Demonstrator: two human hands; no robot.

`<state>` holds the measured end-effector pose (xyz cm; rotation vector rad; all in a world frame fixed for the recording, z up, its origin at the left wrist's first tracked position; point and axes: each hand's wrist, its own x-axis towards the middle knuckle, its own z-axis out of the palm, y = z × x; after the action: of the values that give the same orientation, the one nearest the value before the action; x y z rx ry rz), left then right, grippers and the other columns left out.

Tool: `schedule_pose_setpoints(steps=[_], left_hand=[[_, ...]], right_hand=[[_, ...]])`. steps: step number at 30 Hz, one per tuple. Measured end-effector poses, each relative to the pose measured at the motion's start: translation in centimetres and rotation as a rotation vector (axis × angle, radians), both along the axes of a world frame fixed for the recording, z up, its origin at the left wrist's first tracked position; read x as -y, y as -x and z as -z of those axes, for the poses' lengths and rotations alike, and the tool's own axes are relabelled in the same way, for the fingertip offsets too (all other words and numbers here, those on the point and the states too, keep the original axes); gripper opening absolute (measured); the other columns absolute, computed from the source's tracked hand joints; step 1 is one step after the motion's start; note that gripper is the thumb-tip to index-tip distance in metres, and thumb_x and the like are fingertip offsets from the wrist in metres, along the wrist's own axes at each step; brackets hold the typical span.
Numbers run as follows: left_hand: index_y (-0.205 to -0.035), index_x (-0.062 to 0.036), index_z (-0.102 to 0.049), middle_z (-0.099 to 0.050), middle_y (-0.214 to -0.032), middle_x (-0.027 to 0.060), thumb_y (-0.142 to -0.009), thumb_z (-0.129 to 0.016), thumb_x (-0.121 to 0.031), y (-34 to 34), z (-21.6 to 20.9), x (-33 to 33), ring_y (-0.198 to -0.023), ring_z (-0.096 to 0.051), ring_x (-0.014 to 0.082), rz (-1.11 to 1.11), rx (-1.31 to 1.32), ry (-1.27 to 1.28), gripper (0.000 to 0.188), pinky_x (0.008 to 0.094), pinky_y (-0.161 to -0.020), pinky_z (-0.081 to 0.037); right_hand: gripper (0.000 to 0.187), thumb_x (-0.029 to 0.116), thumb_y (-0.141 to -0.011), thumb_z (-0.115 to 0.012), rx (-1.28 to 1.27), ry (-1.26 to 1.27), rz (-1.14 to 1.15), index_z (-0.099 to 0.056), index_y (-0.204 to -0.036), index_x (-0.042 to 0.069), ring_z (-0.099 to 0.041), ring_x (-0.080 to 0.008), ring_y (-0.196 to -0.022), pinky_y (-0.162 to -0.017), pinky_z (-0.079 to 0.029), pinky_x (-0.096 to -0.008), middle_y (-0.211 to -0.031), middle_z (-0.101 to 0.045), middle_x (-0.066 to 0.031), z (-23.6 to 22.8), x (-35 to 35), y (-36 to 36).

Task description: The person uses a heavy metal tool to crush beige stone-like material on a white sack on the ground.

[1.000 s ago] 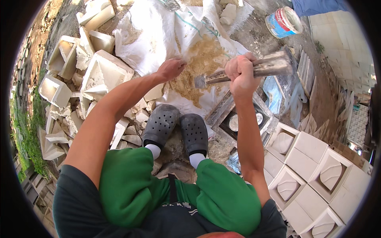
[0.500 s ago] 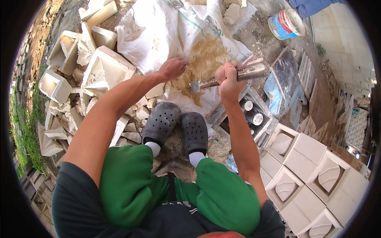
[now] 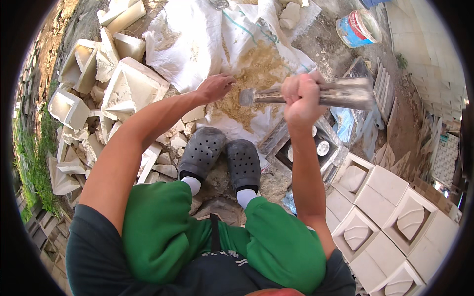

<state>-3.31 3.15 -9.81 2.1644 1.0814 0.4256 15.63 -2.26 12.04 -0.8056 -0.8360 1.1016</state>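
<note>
The right hand (image 3: 302, 96) is closed in a fist around the tool (image 3: 348, 93), fingers wrapped about its middle. The tool lies nearly level across the grip: a thick, worn wooden block juts out to the right, and a thinner neck runs left to a flat grey tip, slightly blurred. The left hand (image 3: 216, 89), well left of that grip, is loosely open with its fingers a little bent, at the near edge of the sand; its palm side is hidden.

Below and left of the grip, tan, grainy sand (image 3: 242, 111) is spread on a white woven sack (image 3: 190, 47) with green lines, creased and frayed at the edge. Beyond the grip to the right, a round bucket (image 3: 356, 30) has a red and blue label with pale lettering. The dark shirt (image 3: 98, 246) bears small white print and stripes, well on the near side.

Just on the near side of the grip is a square wooden box (image 3: 277, 140) with pale round ends inside; the right forearm crosses in front and covers part of it. Farther right and nearer the body, cream blocks (image 3: 380, 192) with square recesses sit in rows. Far left of the grip, broken castings (image 3: 131, 91) are heaped, chalky and angular. Grey perforated clogs (image 3: 243, 163) stand left of the box.
</note>
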Motion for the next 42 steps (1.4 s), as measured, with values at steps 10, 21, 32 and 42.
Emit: schedule_pose_setpoints(steps=[10,21,32,42], left_hand=[[-0.113,-0.0037,-0.058,-0.055,-0.117,0.0157,-0.087,-0.054,-0.015,-1.9,-0.2,1.6,-0.103,-0.056,0.0338,-0.130,-0.088,-0.024,0.029,0.0409,-0.087,-0.047],[-0.106,-0.0009,-0.059,-0.052,-0.117,0.0143,-0.078,-0.050,0.001,-7.5,-0.6,0.5,-0.117,-0.047,0.0308,0.117,-0.365,-0.084,0.029,0.0390,-0.092,-0.046],[-0.102,-0.0050,-0.063,-0.062,-0.105,0.0134,-0.080,-0.055,-0.010,-5.0,-1.7,0.5,-0.105,-0.057,0.0299,0.251,-0.233,0.135,0.024,0.0400,-0.090,-0.047],[-0.102,-0.0055,-0.063,-0.060,-0.113,0.0070,-0.086,-0.060,-0.017,0.7,-1.1,-0.2,-0.111,-0.054,0.0241,0.464,-0.071,-0.455,0.020,0.0335,-0.095,-0.045]], right_hand=[[0.026,0.001,-0.085,-0.048,0.008,0.120,0.012,-0.037,-0.063,0.009,-0.031,-0.0070,-0.041,-0.040,-0.025,-0.0247,-0.049,-0.034,0.0023,2.9,-1.2,-1.3],[0.029,0.003,-0.080,-0.042,0.136,0.075,0.212,-0.027,-0.057,0.012,-0.020,-0.0102,-0.040,-0.042,-0.023,-0.0287,-0.046,-0.028,0.0004,4.2,1.3,-3.3],[0.029,0.011,-0.082,-0.041,0.075,0.093,0.202,-0.026,-0.057,0.013,-0.019,-0.0117,-0.041,-0.044,-0.024,-0.0298,-0.045,-0.026,0.0005,5.0,1.9,-6.6],[0.028,0.014,-0.081,-0.044,0.055,-0.040,-0.006,-0.030,-0.058,0.012,-0.021,-0.0111,-0.039,-0.042,-0.022,-0.0295,-0.045,-0.028,-0.0001,-6.4,1.7,-6.1]])
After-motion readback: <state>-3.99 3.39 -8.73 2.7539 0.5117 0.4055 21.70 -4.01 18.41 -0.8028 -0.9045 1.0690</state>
